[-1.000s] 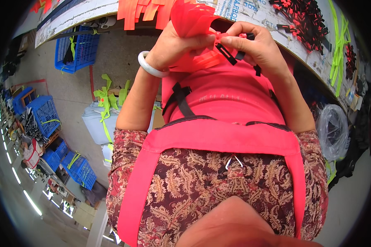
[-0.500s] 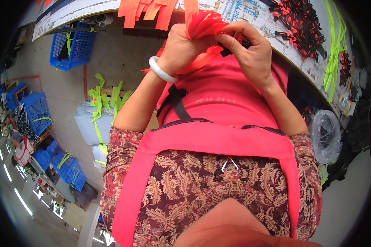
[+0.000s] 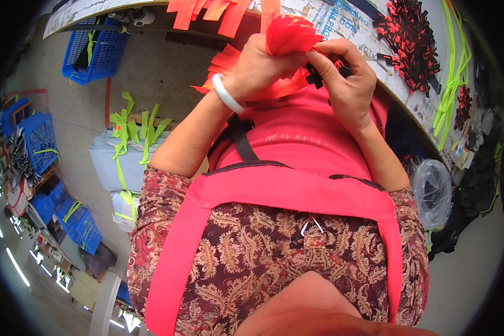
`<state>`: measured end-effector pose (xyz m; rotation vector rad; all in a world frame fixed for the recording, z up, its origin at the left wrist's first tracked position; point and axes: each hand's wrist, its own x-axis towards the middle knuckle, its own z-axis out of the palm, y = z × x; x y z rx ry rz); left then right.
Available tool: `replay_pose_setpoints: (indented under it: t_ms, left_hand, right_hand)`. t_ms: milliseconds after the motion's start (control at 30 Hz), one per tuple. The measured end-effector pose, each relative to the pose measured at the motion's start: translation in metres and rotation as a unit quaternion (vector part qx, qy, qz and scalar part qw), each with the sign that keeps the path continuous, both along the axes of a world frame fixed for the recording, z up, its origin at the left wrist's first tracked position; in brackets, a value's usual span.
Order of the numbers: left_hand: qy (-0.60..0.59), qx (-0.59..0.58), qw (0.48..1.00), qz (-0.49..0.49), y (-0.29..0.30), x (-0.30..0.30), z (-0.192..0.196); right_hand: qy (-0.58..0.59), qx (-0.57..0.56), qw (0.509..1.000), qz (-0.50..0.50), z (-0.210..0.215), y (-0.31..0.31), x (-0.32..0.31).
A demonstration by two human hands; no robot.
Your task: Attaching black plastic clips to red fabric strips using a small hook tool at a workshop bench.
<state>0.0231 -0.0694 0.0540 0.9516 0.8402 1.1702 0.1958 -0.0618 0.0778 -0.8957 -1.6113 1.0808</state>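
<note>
My left hand [image 3: 257, 67], with a white bangle at its wrist, is closed around a thick bundle of orange-red fabric strips [image 3: 291, 35]. Their upper ends fan out above the fist, and more orange strips [image 3: 224, 63] spread out below and beside it. Close against the bundle, my right hand [image 3: 350, 81] has thumb and forefinger pinched at the strips' edge. Small black strip pieces [image 3: 315, 77] show under its fingers, partly hidden; they seem to be in its grasp. Both hands are in front of my red apron [image 3: 302, 123], at the table's near edge.
On the worn white table [image 3: 395, 78] lie a heap of black-and-red pieces [image 3: 411, 45], neon-yellow strips [image 3: 451, 78] and orange strips [image 3: 235, 19] overhanging the edge. Blue crates [image 3: 98, 56] and a tied pale fabric stack [image 3: 103, 162] stand left. A clear plastic coil [image 3: 434, 193] hangs right.
Both hands and the bundle sit slightly farther right and lower in the picture, while the floor things at left have shifted left. The grip on the bundle stays; the right fingers have moved slightly.
</note>
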Motion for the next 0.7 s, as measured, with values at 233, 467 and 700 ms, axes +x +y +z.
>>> replay_pose_setpoints:
  t_ms: [233, 467, 700]
  left_hand:
    - [0.072, 0.075, 0.993, 0.049, -0.003, 0.004, 0.000]
    - [-0.016, -0.063, 0.997, -0.053, 0.001, -0.009, -0.009]
    - [0.017, 0.015, 1.000, 0.014, -0.003, 0.001, -0.016]
  right_hand:
    - [-0.034, 0.002, 0.998, 0.049, 0.006, 0.002, -0.001]
    - [-0.072, 0.043, 0.996, 0.029, 0.003, 0.001, -0.001]
    - [-0.071, 0.005, 0.997, 0.023, -0.004, -0.001, 0.000]
